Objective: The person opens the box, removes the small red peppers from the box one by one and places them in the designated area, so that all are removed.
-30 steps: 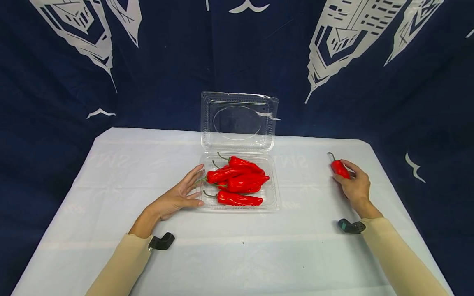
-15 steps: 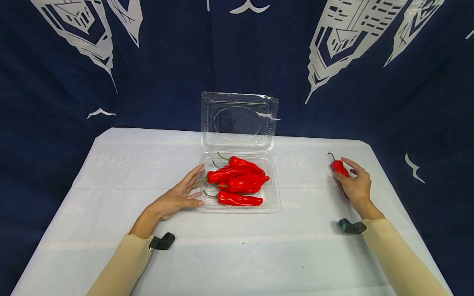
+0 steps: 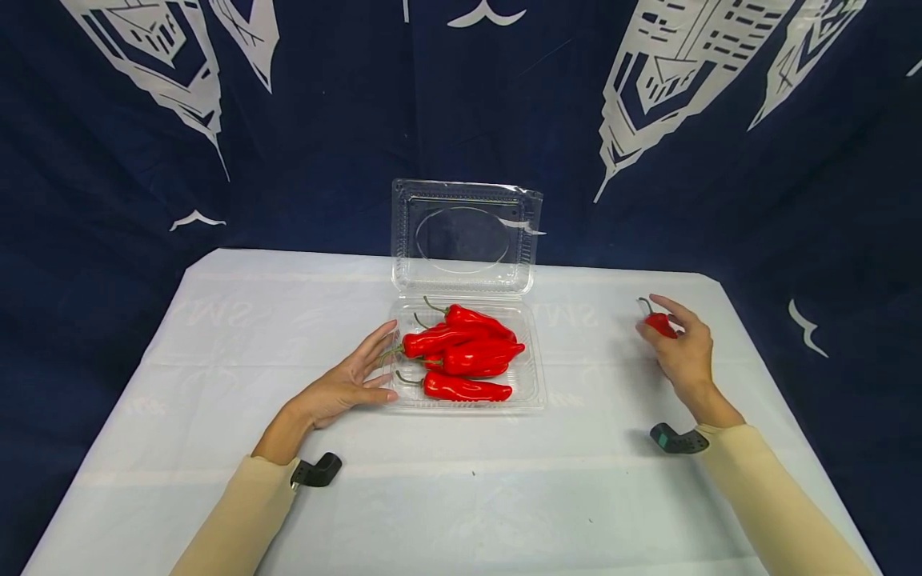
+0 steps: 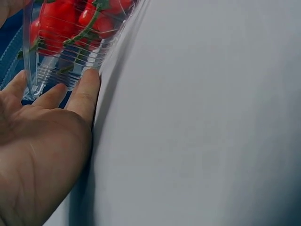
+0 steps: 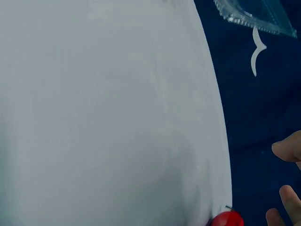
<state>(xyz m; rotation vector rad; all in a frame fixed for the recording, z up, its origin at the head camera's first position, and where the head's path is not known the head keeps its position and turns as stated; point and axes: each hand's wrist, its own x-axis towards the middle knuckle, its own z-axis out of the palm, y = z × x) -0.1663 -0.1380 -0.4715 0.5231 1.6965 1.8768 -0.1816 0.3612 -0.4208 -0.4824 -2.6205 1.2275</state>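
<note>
A clear plastic clamshell box [image 3: 533,392] stands mid-table with its lid raised at the back. Several red peppers [image 3: 468,388] with green stems lie inside it. My left hand [image 3: 346,384] rests at the box's left side, fingers extended along the wall; the left wrist view shows its fingertips [image 4: 89,82] against the ribbed plastic. Farther right, a single red pepper [image 3: 659,323] lies on the table, partly hidden by my right hand [image 3: 687,348]. In the right wrist view, thumb and fingers are spread apart, with this pepper [image 5: 228,219] to one side of them.
A white cloth covers the table [image 3: 461,496]. The upright lid [image 3: 464,240] reaches above the table's back edge, close to a dark blue curtain [image 3: 324,160] with white prints. Each wrist wears a small black camera [image 3: 317,470].
My right hand has spread its fingers away from the single pepper and shifted slightly left and up. The pepper stays in nearly the same place. My left hand and the box have not moved.
</note>
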